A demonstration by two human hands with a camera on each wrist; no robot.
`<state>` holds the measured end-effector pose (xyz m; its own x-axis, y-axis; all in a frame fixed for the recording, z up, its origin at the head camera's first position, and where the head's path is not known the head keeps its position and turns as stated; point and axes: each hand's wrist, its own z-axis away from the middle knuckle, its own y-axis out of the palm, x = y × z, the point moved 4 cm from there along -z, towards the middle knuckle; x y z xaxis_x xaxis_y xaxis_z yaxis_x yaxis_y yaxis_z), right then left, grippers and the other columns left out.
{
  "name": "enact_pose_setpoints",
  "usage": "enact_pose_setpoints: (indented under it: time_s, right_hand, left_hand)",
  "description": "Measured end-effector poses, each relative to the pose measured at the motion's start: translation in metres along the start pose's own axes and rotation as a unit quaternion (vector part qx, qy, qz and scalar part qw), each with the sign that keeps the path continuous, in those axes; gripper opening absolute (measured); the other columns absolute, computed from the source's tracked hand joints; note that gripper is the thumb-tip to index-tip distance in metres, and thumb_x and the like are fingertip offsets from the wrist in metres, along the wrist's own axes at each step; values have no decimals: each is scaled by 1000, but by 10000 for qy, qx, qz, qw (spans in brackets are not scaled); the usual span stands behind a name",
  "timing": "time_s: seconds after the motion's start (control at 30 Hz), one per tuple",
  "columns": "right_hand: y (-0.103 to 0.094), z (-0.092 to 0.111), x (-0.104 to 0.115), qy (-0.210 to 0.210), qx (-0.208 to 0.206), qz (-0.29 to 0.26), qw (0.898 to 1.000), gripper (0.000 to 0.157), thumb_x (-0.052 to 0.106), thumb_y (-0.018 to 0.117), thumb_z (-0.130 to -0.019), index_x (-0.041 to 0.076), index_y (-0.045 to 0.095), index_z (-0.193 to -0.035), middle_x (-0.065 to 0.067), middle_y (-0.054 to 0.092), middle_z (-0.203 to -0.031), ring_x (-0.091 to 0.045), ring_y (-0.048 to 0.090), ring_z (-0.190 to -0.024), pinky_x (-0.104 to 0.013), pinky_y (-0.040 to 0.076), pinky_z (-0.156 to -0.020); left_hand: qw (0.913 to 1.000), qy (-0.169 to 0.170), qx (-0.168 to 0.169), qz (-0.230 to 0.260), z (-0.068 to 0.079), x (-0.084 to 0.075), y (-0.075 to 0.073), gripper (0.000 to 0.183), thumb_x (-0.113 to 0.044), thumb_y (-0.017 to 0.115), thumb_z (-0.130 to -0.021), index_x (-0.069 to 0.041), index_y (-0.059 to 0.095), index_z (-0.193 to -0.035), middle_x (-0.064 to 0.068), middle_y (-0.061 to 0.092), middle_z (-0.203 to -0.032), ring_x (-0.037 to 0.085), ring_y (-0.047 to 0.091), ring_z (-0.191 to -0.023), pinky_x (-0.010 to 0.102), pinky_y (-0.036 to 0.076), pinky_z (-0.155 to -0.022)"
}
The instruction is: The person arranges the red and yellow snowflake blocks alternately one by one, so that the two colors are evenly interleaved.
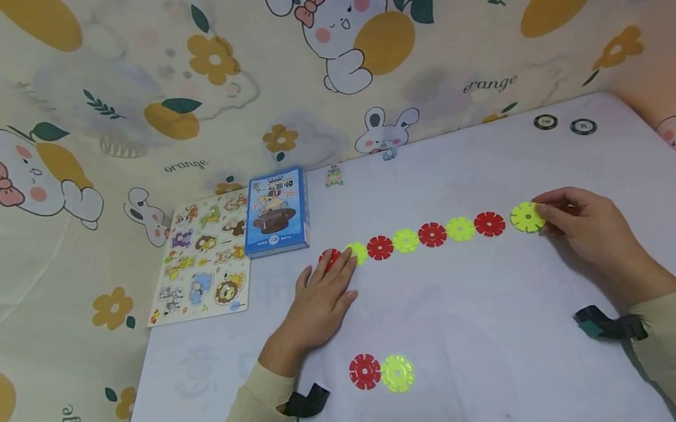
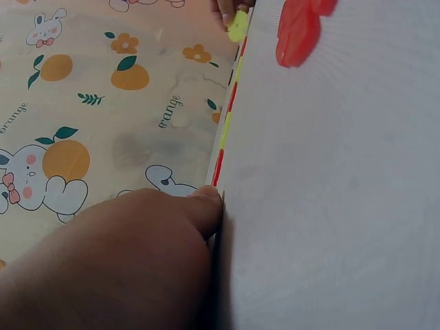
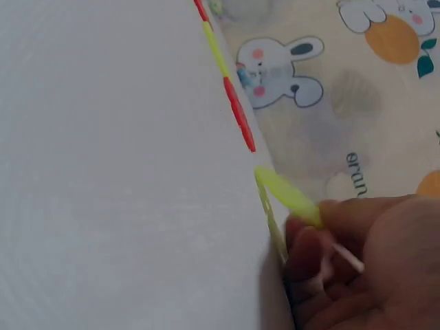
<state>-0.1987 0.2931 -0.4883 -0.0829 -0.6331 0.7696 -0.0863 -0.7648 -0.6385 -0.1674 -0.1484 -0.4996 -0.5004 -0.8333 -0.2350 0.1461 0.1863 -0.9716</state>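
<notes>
A row of notched plastic snowflake discs, red (image 1: 432,234) and yellow-green (image 1: 460,229) by turns, runs across the white table. At the row's left end my left hand (image 1: 324,302) rests with extended fingers on a red disc (image 1: 330,259) and a yellow-green one (image 1: 356,253), partly covering both. Past the right end, my right hand (image 1: 587,226) pinches a yellow-green disc (image 1: 527,218) between thumb and fingers. This disc is tilted off the table in the right wrist view, with a small gap to the last red disc (image 1: 489,224).
Nearer me lie another red disc (image 1: 365,371) and yellow-green disc (image 1: 397,373), side by side. A blue box (image 1: 276,211) overlaps an animal sticker board (image 1: 203,256) at the left. Two small figures (image 1: 333,176) and two dark round tokens (image 1: 583,126) lie along the back edge.
</notes>
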Motion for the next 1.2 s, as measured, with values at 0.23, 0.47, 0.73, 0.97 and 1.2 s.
enact_pose_setpoints:
  time_s: [0.23, 0.47, 0.73, 0.97, 1.2]
  right_hand:
    - [2, 8, 20, -810, 281, 1213, 9889, 37, 19, 63, -93, 7, 58, -128, -19, 45, -125, -39, 44, -107, -43, 52, -76]
    - [8, 18, 31, -1623, 979, 2438, 9511, 49, 17, 68, -88, 8, 55, -135, -20, 38, -139, -48, 28, -120, -63, 45, -79]
    - [16, 21, 30, -1702, 998, 2859, 9377, 69, 41, 67, -88, 11, 42, -145, -24, 28, -142, -52, 24, -119, -66, 27, -84]
    - [19, 21, 28, -1636, 908, 2823, 9409, 72, 45, 67, -87, 14, 41, -146, -26, 27, -141, -53, 23, -119, -66, 25, -84]
    - [19, 21, 27, -1593, 899, 2780, 9430, 75, 45, 69, -85, 14, 41, -146, -26, 27, -141, -53, 21, -121, -68, 23, -86]
  left_hand:
    - [10000, -46, -11, 20, 1, 0, -1, 63, -49, 38, -99, -29, 16, -154, -12, 7, -159, 21, -3, -144, 58, 4, -109]
    - [10000, -37, -20, 18, 1, 1, 0, 64, -51, 38, -99, -29, 15, -154, -13, 6, -158, 22, -4, -144, 58, 4, -108]
    - [10000, -30, -46, -19, 0, 1, 1, 64, -51, 38, -98, -29, 16, -154, -13, 7, -158, 21, -3, -144, 58, 4, -109]
    - [9999, 54, -88, 36, 0, 0, -2, 63, -49, 39, -99, -27, 17, -154, -11, 9, -159, 24, -1, -144, 59, 5, -108]
    - [10000, 53, -70, 23, 1, 0, -2, 62, -48, 38, -99, -27, 18, -154, -10, 9, -159, 23, -1, -144, 58, 5, -108]
